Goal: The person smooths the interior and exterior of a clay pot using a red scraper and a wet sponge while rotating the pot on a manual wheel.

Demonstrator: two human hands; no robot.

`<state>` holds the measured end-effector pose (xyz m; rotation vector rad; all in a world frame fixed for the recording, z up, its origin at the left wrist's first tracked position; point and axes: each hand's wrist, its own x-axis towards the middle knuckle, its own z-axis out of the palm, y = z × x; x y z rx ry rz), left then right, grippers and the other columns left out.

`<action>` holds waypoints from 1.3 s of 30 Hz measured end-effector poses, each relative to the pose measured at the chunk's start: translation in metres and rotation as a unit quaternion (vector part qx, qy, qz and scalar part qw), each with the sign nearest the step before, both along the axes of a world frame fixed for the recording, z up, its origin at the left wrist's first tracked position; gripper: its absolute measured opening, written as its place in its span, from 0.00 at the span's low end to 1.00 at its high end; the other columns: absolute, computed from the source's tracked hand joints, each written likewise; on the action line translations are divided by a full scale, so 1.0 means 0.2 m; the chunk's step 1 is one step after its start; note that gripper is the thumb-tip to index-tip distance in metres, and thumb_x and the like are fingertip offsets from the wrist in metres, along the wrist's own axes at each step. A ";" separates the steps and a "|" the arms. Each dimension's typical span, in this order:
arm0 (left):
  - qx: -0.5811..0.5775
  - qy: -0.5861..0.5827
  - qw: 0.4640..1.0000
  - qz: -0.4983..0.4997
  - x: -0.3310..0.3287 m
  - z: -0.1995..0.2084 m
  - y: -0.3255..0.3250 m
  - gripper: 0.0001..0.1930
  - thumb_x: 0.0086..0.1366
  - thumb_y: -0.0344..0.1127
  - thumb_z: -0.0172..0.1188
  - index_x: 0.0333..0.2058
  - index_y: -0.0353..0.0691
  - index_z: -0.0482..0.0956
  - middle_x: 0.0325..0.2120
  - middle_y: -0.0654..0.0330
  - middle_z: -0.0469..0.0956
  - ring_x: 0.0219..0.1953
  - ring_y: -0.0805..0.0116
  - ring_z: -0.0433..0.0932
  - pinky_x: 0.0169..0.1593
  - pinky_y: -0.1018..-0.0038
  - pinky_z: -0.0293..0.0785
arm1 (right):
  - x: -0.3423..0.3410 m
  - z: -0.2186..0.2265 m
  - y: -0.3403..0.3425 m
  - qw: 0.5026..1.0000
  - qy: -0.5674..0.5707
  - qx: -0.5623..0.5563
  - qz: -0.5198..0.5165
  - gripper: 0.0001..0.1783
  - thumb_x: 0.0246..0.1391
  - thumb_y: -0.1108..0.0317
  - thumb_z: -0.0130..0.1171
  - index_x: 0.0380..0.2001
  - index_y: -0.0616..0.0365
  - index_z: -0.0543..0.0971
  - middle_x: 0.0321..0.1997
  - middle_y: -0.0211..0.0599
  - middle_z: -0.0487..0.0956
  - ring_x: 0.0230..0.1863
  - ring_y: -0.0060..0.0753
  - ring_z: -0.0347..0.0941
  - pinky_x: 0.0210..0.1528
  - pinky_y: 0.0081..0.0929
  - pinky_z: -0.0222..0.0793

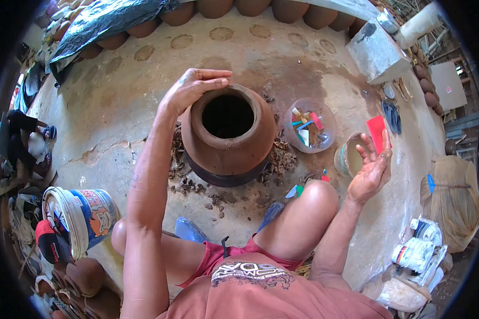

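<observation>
A round brown clay pot [234, 157] with a wide mouth stands upright in front of me on a dark base [226, 179]. My left hand [198, 86] lies on the far left of its rim, fingers stretched out and nothing gripped. Off to the right, my right hand [372, 173] is raised, apart from the pot, with a flat red plastic scraper [377, 132] held upright between its fingers. Beside that hand is a small tub [341, 159] of murky liquid, partly hidden by it. A clear plastic bowl [332, 117] holds several coloured flat pieces and scraps.
Clay trimmings [285, 157] ring the pot's base. A white bucket [85, 212] stands at left. Several clay pots [215, 6] line the far edge, near a blue tarp [104, 21]. A pale block [380, 50] and sandals [393, 117] are at far right.
</observation>
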<state>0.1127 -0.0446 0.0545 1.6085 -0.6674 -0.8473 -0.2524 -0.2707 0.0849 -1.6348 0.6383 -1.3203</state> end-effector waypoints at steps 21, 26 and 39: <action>0.029 -0.082 0.987 0.133 -0.08 -0.03 0.09 0.20 0.69 0.43 0.73 0.57 0.46 0.87 0.43 0.66 0.89 0.42 0.78 0.85 0.47 0.74 0.81 | -0.48 -0.94 -0.06 0.921 0.327 0.200 -0.073 0.18 0.72 0.60 0.62 0.55 0.62 0.86 0.45 0.34 0.88 0.45 0.22 0.83 0.46 0.26 0.78; 0.018 -0.074 0.982 0.175 -0.10 -0.02 0.12 0.20 0.70 0.39 0.71 0.58 0.39 0.85 0.52 0.60 0.86 0.51 0.73 0.83 0.55 0.75 0.80 | -0.53 -1.40 -0.06 0.910 0.396 0.120 -0.001 0.17 0.61 0.70 0.64 0.53 0.59 0.86 0.49 0.53 0.88 0.50 0.49 0.86 0.53 0.39 0.79; 0.087 -0.111 0.974 0.179 0.04 0.01 0.33 0.25 0.80 0.40 0.58 0.69 0.34 0.73 0.66 0.54 0.76 0.68 0.65 0.73 0.74 0.65 0.64 | -0.51 -1.72 -0.20 0.880 0.453 0.144 0.016 0.27 0.59 0.69 0.67 0.63 0.53 0.79 0.50 0.56 0.86 0.52 0.59 0.84 0.55 0.47 0.78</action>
